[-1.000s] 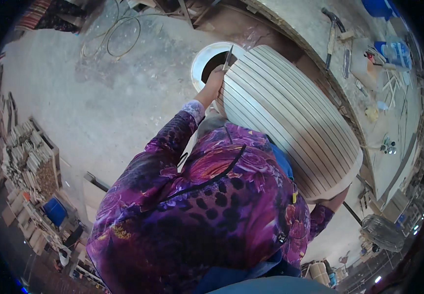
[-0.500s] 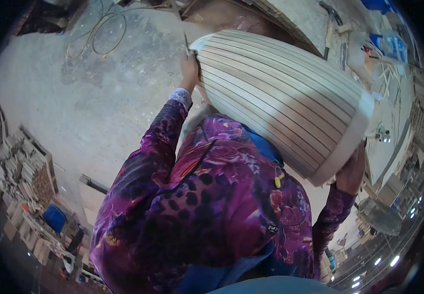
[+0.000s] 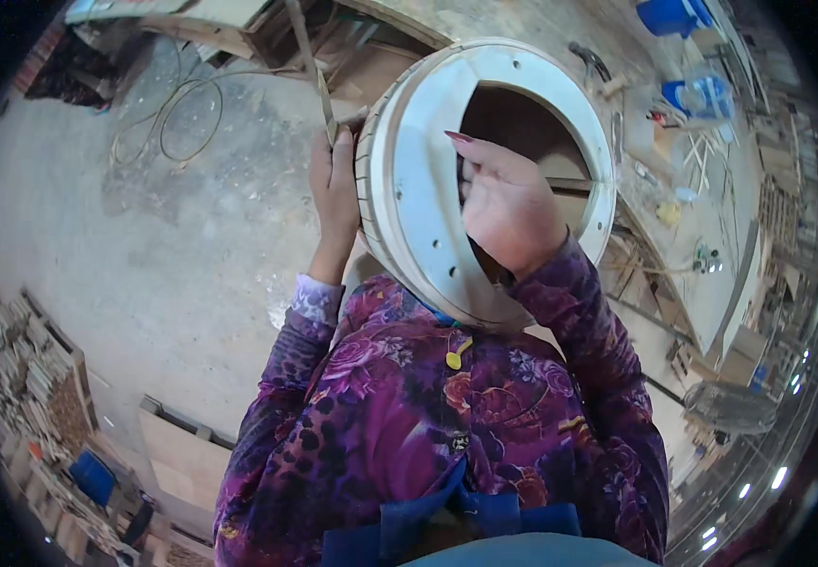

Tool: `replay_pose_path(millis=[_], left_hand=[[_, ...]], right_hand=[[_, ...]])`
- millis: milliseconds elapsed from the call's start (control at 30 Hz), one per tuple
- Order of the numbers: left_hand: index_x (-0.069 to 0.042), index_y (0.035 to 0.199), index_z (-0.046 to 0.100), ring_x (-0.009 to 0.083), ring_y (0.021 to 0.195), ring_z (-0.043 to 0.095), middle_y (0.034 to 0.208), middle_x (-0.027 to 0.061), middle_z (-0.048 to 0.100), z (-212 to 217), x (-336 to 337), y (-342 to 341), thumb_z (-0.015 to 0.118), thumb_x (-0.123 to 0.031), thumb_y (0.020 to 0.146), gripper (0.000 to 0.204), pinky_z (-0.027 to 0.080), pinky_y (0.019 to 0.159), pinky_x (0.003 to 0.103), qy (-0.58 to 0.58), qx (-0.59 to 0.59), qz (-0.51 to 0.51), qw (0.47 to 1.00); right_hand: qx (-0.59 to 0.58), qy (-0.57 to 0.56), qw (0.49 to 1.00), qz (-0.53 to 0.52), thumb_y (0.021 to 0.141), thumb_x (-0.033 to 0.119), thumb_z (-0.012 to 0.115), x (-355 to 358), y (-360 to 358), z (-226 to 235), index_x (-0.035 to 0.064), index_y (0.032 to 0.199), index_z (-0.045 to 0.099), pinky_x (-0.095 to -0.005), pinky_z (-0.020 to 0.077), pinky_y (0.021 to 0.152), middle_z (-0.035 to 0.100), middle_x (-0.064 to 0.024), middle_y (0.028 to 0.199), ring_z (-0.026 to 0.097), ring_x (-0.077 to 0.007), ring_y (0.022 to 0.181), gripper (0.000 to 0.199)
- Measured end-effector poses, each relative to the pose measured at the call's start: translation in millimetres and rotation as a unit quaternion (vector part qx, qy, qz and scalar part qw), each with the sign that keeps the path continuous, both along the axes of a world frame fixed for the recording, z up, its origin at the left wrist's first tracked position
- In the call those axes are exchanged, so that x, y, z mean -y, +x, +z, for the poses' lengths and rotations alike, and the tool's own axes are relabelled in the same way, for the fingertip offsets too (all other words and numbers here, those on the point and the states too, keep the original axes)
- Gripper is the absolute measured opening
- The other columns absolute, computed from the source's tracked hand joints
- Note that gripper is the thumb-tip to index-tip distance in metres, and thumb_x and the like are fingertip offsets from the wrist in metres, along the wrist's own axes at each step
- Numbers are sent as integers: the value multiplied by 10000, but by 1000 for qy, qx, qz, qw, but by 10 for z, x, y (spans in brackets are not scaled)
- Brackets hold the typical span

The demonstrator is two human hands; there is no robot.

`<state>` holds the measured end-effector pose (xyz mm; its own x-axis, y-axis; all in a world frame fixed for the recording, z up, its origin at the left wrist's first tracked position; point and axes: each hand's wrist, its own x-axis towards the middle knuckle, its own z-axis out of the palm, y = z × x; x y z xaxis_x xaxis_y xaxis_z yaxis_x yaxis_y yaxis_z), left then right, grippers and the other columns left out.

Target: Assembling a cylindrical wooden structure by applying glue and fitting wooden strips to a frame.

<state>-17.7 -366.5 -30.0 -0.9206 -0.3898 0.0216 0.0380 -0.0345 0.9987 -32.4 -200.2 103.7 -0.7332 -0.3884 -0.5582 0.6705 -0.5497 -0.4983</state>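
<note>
Woodworking shop — stacked timber (image 3: 26, 369), cluttered workbench (image 3: 711, 236).

Both arms are raised with bent elbows, in purple floral sleeves. The left hand (image 3: 335, 184) is flat, fingers pointing up. The right hand (image 3: 503, 203) curls, fingers hooked

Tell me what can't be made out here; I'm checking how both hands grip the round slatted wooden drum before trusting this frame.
Head view only:
- Left hand: palm and fingertips are hidden against the drum's outer side.
- Right hand: fingertips curl over the inner ring, so their contact is hidden.
- Drum's slatted outside: turned away, only its edge shows.
- Thin strip by the left hand: too small to tell whether it is gripped.
- Workbench items: too small and bent by the fisheye rim.
</note>
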Motion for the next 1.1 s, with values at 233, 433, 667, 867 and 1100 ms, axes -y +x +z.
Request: replay_pose_path(millis=[233, 433, 667, 867, 1100], left_hand=[[11, 1170, 660, 195, 1032, 618, 1108, 120, 684, -356, 410, -183, 481, -223, 1061, 314, 462, 950, 336, 65, 13, 11, 998], [9, 1229, 633, 117, 971, 624, 1094, 60, 680, -480, 641, -208, 513, -213, 1062, 302, 498, 861, 280, 162, 42, 21, 986], [13, 1236, 633, 139, 940, 630, 1060, 75, 681, -595, 701, -103, 513, -227, 1055, 324, 503, 849, 293, -22, 18, 48, 998], [17, 1213, 643, 184, 908, 651, 1048, 102, 690, -425, 963, 15, 519, -255, 1046, 343, 506, 841, 310, -175, 47, 99, 978], [112, 1274, 485, 368, 1088, 670, 1165, 283, 645, 63, 994, 721, 448, -232, 1080, 396, 559, 964, 442, -35, -61, 199, 977]], right_hand=[[18, 0, 997, 76, 934, 168, 680, 348, -205, -234, 52, 1156, 659, -394, 464, 1009, 683, -22, 1095, 626, -198, 1039, 251], [-37, 35, 987, 150, 948, 218, 675, 453, -267, -357, 48, 1163, 652, -383, 491, 956, 685, -65, 1068, 644, -205, 1033, 276], [-477, 326, 792, 198, 990, 197, 621, -376, -706, -142, -4, 1244, 635, -292, 527, 923, 704, -113, 1084, 679, -163, 1011, 324], [-439, 432, 786, 64, 1012, 275, 599, -1371, -989, -88, 6, 1229, 638, -322, 525, 906, 701, -50, 1042, 668, -187, 948, 348], [-547, 501, 644, 184, 997, 166, 610, -1802, -820, -338, 1, 1171, 681, -303, 483, 952, 718, -107, 1138, 678, -213, 1045, 250]])
